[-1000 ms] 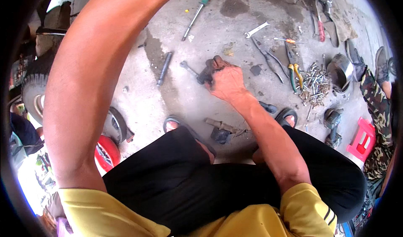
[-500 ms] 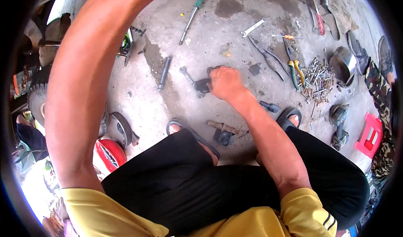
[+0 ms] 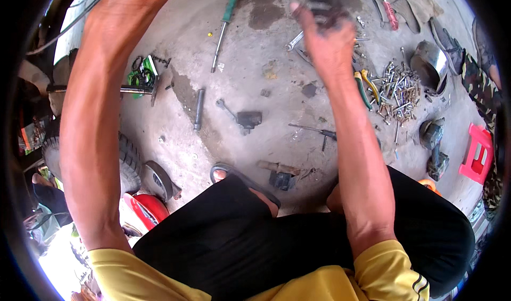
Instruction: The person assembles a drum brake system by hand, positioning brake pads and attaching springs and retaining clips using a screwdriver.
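My left forearm runs up the left side and out at the top edge; the hand itself lies beyond the picture. My right hand is raised over the far part of the floor, closed round a dark object too smeared by motion to name. Just below it lie a silver wrench and pliers with yellow and green handles. Nearer me on the concrete rests a black blocky part beside a small wrench. A dark metal rod lies left of them.
A screwdriver with a green handle lies far left. Screws and bolts are heaped at right, beside a metal cylinder. A dark drill-like tool and a pink stool stand far right; a tire stands left.
My right hand has moved up and away to the right, off the black blocky part, with a dark object in it. The view has shifted slightly.
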Demonstrator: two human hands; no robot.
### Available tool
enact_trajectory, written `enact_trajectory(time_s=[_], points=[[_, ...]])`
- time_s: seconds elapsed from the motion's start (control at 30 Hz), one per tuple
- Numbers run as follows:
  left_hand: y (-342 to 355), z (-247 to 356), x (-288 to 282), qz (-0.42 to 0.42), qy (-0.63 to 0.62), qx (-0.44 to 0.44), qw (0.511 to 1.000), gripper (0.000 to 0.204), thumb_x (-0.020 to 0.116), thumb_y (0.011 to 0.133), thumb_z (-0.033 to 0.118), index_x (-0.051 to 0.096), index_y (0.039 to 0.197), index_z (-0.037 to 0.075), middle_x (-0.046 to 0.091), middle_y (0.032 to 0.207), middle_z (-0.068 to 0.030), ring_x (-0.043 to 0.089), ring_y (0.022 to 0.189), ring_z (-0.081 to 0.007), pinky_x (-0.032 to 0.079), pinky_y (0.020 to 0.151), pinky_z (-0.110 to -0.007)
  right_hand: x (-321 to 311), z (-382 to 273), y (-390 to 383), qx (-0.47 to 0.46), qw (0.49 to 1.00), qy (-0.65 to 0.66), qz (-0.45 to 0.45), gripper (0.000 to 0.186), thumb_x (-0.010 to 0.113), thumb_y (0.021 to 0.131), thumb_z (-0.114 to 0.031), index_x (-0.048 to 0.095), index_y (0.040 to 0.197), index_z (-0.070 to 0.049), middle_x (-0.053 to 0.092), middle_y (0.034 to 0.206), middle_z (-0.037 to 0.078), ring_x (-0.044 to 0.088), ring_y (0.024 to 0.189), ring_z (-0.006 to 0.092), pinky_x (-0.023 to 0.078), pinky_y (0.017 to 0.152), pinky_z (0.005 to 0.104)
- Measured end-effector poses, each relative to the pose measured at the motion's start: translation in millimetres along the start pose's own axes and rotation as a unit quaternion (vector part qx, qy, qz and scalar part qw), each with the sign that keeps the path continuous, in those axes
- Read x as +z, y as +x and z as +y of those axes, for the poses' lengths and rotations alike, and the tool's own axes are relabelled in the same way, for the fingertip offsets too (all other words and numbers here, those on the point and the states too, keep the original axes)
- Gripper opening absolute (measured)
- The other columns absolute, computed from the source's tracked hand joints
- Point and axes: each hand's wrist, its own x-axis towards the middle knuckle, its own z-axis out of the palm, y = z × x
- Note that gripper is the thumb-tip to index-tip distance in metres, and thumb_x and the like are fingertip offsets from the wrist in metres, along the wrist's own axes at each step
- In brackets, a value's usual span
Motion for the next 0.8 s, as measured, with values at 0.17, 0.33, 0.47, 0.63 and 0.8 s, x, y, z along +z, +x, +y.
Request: enact_trajectory(time_s=[0.17, 0.33, 0.47, 0.63, 0.8], points=[[0.1, 7.5, 2.4, -0.126, 0.053, -0.074, 0.988, 0.021, 0.071, 0.087, 0.013, 0.070, 0.106, 0.004, 0.070, 0.092, -0.0202, 0.066, 0.080, -0.0416, 0.054, 0.070, -0.045, -29.8, -57.2, 33.6, 0.004, 0.969, 0.226, 0.095, 0.042, 0.067, 0.093, -0.017, 0.057, 0.131, -0.001, 0.070, 0.097, 0.007, 0.066, 0.084, 0.0184, 0.054, 0.076, 0.0273], [2.5, 4.7, 3.4, -0.085, -0.006, -0.074, 0.994, 0.026, 0.076, 0.078, 0.004, 0.067, 0.102, -0.002, 0.066, 0.095, -0.0223, 0.065, 0.083, -0.0417, 0.054, 0.072, -0.046, -19.5, -68.3, 54.1, 0.093, 0.937, 0.325, 0.087, 0.026, 0.072, 0.088, -0.022, 0.069, 0.100, 0.000, 0.072, 0.084, 0.009, 0.065, 0.073, 0.0148, 0.053, 0.072, 0.0317], [8.9, 13.7, -3.5, -0.088, -0.027, -0.131, 0.987, 0.021, 0.069, 0.086, 0.002, 0.065, 0.106, -0.004, 0.068, 0.087, -0.0218, 0.068, 0.076, -0.0359, 0.053, 0.069, -0.042, -15.4, -87.4, 53.6, 0.130, 0.906, 0.399, 0.047, 0.025, 0.068, 0.093, -0.022, 0.068, 0.106, 0.000, 0.072, 0.085, 0.008, 0.063, 0.075, 0.0111, 0.053, 0.073, 0.0295], [15.0, 15.9, -3.3, -0.113, -0.071, -0.167, 0.977, 0.018, 0.065, 0.089, 0.001, 0.066, 0.106, -0.002, 0.068, 0.090, -0.0204, 0.067, 0.078, -0.0365, 0.053, 0.069, -0.042, 16.5, -96.2, 59.0, 0.098, 0.911, 0.398, 0.047, 0.025, 0.071, 0.092, -0.022, 0.068, 0.102, 0.000, 0.072, 0.083, 0.014, 0.067, 0.073, 0.0164, 0.054, 0.070, 0.0313], [9.7, 14.7, -3.1, -0.104, -0.032, -0.143, 0.984, 0.022, 0.071, 0.081, 0.003, 0.066, 0.103, -0.001, 0.065, 0.093, -0.0199, 0.065, 0.085, -0.0390, 0.053, 0.072, -0.047, 24.6, -113.6, 66.2, 0.162, 0.869, 0.463, 0.065, 0.026, 0.072, 0.091, -0.022, 0.065, 0.093, 0.003, 0.071, 0.078, 0.012, 0.066, 0.068, 0.0173, 0.053, 0.066, 0.0319]])
